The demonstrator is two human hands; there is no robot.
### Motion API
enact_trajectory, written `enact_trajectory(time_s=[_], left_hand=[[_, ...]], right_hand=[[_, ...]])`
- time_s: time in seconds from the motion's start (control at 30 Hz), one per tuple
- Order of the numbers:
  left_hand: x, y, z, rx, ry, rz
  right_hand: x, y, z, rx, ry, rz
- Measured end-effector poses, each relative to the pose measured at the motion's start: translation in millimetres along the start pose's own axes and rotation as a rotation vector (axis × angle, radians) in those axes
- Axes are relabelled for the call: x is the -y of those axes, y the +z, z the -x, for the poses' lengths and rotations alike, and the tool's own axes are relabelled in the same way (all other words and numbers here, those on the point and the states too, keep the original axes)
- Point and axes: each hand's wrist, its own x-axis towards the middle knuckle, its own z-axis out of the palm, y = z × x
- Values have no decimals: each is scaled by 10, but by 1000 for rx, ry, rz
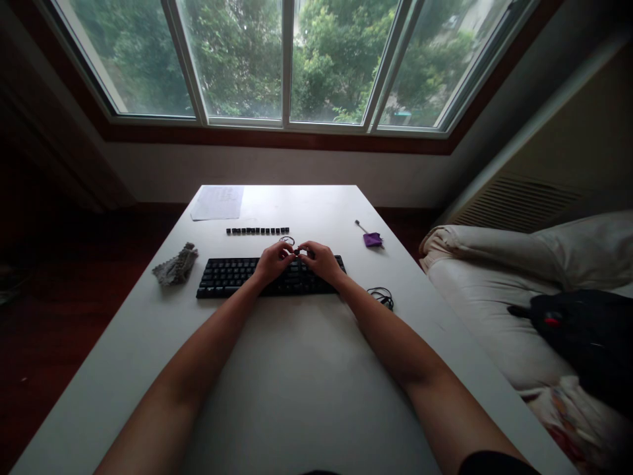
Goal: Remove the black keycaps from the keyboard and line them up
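Observation:
My left hand [275,261] and my right hand [320,261] meet above the black keyboard [227,276], just right of its middle. Fingertips of both are pinched together around a small dark piece [297,252], keycap-sized, though its exact kind is too small to make out. A thin wire loop [287,239] shows just beyond my left fingers; whether it is held or lies on the table I cannot tell. Behind the keyboard, several black keycaps [257,231] stand in a straight row. My hands and wrists hide part of the keys.
On the white table [297,369] lie a crumpled grey cloth [176,265] at left, paper sheets [217,202] at the far left corner, a small brush [362,226] by a purple cloth [372,240], and a coiled black cable [382,297]. A sofa [494,297] bearing a black bag [588,336] stands to the right.

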Motion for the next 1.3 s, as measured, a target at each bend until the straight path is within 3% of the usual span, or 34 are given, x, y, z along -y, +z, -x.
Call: enact_trajectory(time_s=[0.17, 0.27, 0.43, 0.63, 0.83, 1.3], left_hand=[[-109, 11, 46, 88, 76, -416], [-171, 12, 52, 156, 94, -535], [-223, -63, 130, 247, 129, -575], [-246, -260, 391, 278, 155, -514], [-269, -361, 499, 290, 160, -512], [-233, -372, 525, 280, 146, -493]], right_hand=[[-144, -39, -298, -42, 115, 104], [-313, 13, -543, 16, 167, 204], [-533, 169, -903, 110, 220, 353], [-608, 368, -1208, 139, 349, 393], [-547, 505, -1310, 176, 386, 448], [-517, 685, -1274, 186, 353, 484]])
